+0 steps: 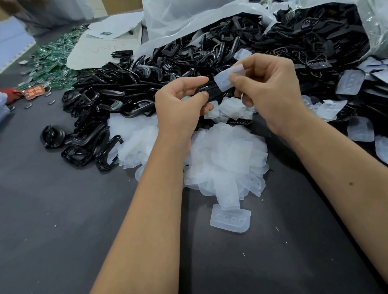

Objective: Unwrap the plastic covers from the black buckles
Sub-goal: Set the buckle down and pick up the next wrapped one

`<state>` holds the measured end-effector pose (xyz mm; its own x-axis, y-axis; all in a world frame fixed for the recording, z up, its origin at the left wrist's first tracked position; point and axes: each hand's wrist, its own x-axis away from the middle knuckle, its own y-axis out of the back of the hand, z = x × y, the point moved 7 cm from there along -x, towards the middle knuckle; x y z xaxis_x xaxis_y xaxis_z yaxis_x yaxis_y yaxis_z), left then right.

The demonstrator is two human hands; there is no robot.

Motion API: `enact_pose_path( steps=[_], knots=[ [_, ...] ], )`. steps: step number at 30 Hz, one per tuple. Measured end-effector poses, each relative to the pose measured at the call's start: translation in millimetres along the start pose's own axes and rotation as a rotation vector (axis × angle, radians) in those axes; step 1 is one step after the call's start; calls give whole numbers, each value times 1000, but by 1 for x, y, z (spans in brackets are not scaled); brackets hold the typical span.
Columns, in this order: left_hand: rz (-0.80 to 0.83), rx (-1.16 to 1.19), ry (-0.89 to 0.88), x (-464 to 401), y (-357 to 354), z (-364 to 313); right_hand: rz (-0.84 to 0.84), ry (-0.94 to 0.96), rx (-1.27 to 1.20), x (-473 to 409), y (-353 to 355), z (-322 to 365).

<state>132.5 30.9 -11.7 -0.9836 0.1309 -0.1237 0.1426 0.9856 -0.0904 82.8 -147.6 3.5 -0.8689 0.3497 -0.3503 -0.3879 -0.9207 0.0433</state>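
Two hands meet above the heap of peeled covers (223, 154). The left hand (181, 104) grips a black buckle (211, 91). The right hand (268, 85) pinches its plastic cover (226, 77).

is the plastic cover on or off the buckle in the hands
Partly off: the right hand pinches the cover, peeled from the buckle gripped by the left hand.

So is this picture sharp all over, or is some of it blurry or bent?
Head view: the hands, left and right, and the cover they pull off the buckle are sharp; the top-left corner is smeared; the wide lens bows the edges; the bags glare white.
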Motion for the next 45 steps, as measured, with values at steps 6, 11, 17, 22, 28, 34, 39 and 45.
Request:
enact_pose_path(
  steps=[6, 11, 17, 22, 28, 34, 39, 45],
  knots=[
    [34, 84, 54, 1, -3, 1, 6, -28, 29, 3, -2, 1],
    [69, 94, 43, 1, -6, 1, -49, -129, -23, 6, -4, -4],
    [60, 89, 8, 2, -10, -1, -133, -296, -150, 9, -12, -15],
    [63, 105, -14, 3, -12, -2, -207, -368, -221, 12, -13, -22],
    [47, 96, -21, 3, -12, -2, -214, -379, -208, 13, -13, -21],
    [44, 45, -90, 5, -13, -3, -201, -409, -240, 14, -14, -23],
    [22, 16, -106, 4, -12, -2, -148, -449, -272, 14, -17, -24],
    [17, 6, -118, 3, -11, -2, -125, -476, -283, 14, -18, -25]
  ],
)
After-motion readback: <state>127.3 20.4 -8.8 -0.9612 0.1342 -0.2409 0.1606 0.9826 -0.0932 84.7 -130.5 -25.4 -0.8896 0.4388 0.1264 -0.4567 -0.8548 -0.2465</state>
